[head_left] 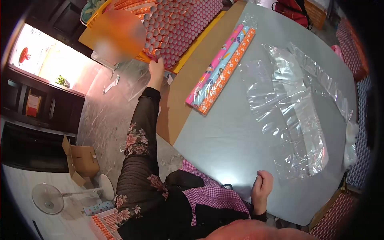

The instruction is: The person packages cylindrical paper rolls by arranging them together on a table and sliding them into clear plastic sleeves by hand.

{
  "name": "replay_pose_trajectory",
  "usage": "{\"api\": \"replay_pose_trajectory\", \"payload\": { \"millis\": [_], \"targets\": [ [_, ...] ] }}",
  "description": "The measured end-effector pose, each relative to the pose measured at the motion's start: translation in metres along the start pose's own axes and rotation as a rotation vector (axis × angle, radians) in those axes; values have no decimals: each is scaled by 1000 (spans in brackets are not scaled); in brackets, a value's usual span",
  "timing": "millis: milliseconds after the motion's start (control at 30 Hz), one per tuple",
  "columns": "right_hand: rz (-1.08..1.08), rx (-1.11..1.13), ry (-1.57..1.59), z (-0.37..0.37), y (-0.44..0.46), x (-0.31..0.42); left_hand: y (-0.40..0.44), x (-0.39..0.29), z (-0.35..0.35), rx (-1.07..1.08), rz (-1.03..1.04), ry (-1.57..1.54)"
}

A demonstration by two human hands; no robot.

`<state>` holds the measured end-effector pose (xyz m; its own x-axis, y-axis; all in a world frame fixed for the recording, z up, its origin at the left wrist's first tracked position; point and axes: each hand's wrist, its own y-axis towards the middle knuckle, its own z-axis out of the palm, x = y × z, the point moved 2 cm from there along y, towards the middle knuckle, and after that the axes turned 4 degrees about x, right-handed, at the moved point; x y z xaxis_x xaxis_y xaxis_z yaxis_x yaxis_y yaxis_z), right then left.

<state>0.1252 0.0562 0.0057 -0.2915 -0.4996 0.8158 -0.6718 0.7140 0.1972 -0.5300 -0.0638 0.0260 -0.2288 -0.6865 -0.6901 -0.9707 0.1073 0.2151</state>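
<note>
My left hand (pixel 157 71) reaches out to the near corner of a large stack of wrapping paper rolls (pixel 172 30). Its thumb and fingers close about the end of one roll there, partly hidden from view. Curled into a loose fist, my right hand (pixel 262 190) rests at the near edge of the grey table (pixel 216 140), with nothing visible in it. Between the stack and the clear bags lies a plastic-wrapped set of three rolls (pixel 221 72), pink, light blue and orange. Clear plastic bags (pixel 286 108) are spread over the table's right side.
A yellow crate (pixel 200 42) holds the stack beside the table. On the floor at left are an open cardboard box (pixel 84 160) and a fan-like stand (pixel 50 199). More stacked rolls (pixel 334 216) stand beyond the table's right edge. A red bag (pixel 291 12) is at the back.
</note>
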Motion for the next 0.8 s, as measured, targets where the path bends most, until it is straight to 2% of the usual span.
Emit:
{"api": "replay_pose_trajectory", "payload": {
  "millis": [133,533,700,800],
  "targets": [
    [-46,-6,-17,-2,2,-2,24,23,11,-30,-34,-70],
    [-38,30,42,-8,0,-5,0,0,10,-69,-8,-3],
    [-13,71,88,-12,-1,-6,-13,-20,-1,-11,-85,-210],
    [-7,87,99,-15,2,-4,-9,-18,-2,-63,-7,-158]
  ]
}}
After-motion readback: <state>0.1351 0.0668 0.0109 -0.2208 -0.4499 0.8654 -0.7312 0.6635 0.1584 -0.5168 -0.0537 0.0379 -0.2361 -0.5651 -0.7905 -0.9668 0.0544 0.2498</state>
